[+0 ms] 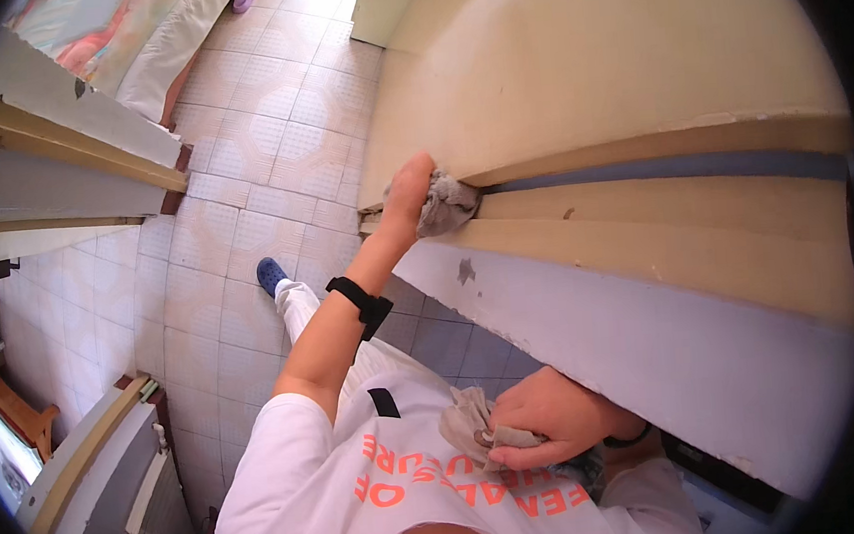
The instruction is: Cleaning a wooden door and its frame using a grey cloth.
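My left hand (407, 192) grips a bunched grey cloth (448, 203) and presses it into the gap between a cream-painted door (569, 67) and its door frame (620, 233). The arm is stretched out, with a black band (358, 302) on it. Close to my body, my right hand (548, 419) holds a crumpled beige cloth or paper (471, 421) between thumb and fingers. Just beyond the right hand runs the white wall edge (611, 313), whose paint is chipped. The right wrist wears a dark band and lies partly behind that wall edge.
Patterned tiles (249, 115) cover the floor, where one blue clog (271, 275) shows on my foot. A bed (148, 70) stands at upper left. Wall ends with cream trim (71, 137) jut in at left, and a white radiator (147, 492) hangs at lower left.
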The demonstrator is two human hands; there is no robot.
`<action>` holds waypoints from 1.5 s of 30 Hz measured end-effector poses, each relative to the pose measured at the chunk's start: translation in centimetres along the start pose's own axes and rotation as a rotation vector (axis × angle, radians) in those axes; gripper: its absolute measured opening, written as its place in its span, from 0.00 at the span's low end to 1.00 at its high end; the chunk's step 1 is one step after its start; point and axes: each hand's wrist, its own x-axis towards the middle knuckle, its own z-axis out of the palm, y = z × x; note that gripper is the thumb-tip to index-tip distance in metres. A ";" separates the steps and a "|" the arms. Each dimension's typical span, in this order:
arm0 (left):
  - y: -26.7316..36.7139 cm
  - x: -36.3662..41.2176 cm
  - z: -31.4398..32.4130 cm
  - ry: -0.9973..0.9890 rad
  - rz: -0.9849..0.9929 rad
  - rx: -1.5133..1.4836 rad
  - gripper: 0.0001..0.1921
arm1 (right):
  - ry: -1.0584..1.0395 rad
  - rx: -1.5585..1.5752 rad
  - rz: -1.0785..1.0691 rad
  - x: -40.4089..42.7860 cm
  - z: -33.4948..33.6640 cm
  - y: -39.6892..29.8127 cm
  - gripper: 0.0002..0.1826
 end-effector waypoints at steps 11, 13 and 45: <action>-4.1 -0.5 -1.2 -0.067 0.265 0.384 0.08 | -0.110 0.101 0.077 0.5 -0.9 0.2 0.20; -5.5 -0.9 -1.0 -0.084 0.210 0.372 0.09 | -0.087 0.117 0.072 0.5 -1.1 0.3 0.20; 36.8 0.7 -0.5 0.096 0.814 0.212 0.15 | 0.186 0.033 0.245 -0.1 2.2 -0.1 0.35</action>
